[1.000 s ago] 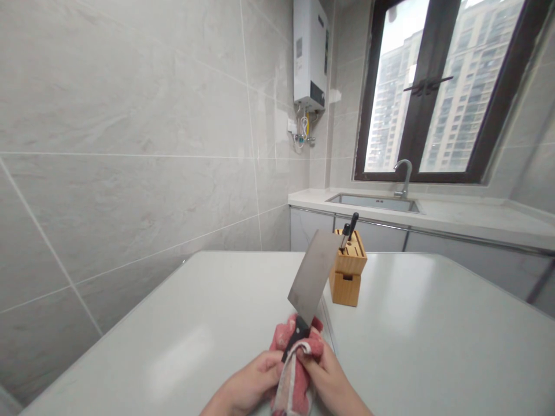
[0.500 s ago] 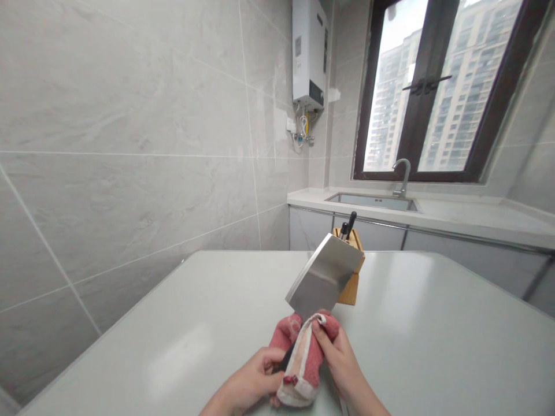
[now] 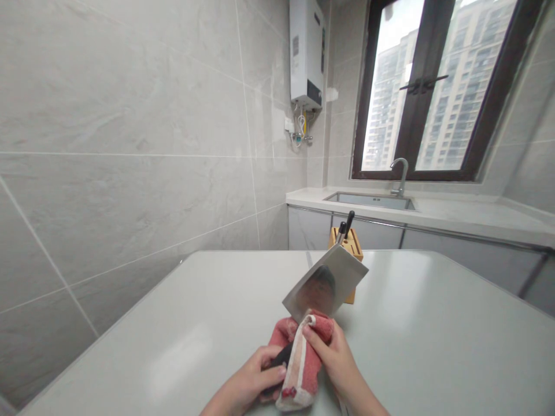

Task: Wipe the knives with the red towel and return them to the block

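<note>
My left hand (image 3: pixel 251 375) is closed round the black handle of a cleaver (image 3: pixel 347 274) near the front of the table. The broad steel blade points up and away, tilted, with a blurred reflection on its face. A pink and white towel (image 3: pixel 309 370) wraps the lower end of the blade and hangs beside the handle. Pinching this cloth against the blade is my right hand (image 3: pixel 342 358), thumb on top. The towel covers the place where handle and blade meet, and the right fingers are mostly behind it.
A wooden knife block (image 3: pixel 353 242) with black-handled tools stands behind the blade, partly hidden by it. The pale table (image 3: pixel 208 300) has angled far corners. Beyond it are a counter (image 3: pixel 459 211), a sink (image 3: pixel 368 200) and a tap (image 3: pixel 403 176). A tiled wall is at the left.
The cleaver's blade has turned and leans lower to the right, so its face now shows a reflection. My right hand and the towel have shifted slightly left.
</note>
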The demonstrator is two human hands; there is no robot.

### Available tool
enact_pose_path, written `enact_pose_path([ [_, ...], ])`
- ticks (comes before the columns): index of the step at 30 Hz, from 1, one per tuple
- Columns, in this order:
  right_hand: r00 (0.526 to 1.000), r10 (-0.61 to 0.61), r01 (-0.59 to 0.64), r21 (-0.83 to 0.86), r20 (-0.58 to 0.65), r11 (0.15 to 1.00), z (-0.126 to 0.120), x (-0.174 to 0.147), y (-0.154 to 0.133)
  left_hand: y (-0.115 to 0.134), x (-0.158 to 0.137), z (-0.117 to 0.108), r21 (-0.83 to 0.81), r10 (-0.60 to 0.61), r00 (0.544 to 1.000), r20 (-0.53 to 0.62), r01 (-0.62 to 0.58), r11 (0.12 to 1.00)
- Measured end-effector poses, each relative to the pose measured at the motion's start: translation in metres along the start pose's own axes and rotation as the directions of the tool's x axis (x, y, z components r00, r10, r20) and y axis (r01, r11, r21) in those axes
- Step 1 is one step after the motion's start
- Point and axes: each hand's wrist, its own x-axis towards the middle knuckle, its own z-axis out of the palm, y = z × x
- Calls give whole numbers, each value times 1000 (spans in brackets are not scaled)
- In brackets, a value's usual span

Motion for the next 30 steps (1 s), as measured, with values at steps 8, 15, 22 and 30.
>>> enact_pose_path([
  [8, 999, 15, -13, 34, -52, 999, 0, 3, 1, 7, -1, 2, -81, 43, 999, 32, -40, 996],
  [15, 996, 10, -2, 96, -87, 995, 1, 3, -2, 6, -3, 0, -121, 56, 997, -46, -61, 991],
  [22, 994, 26, -19, 67, -109, 998, 0, 5, -9, 11, 0, 1, -85, 112, 981, -162, -127, 988],
  [30, 995, 24, -9, 150, -99, 989, -4, 10, -3, 6, 4, -8, -47, 167, 931, -324, -192, 980],
])
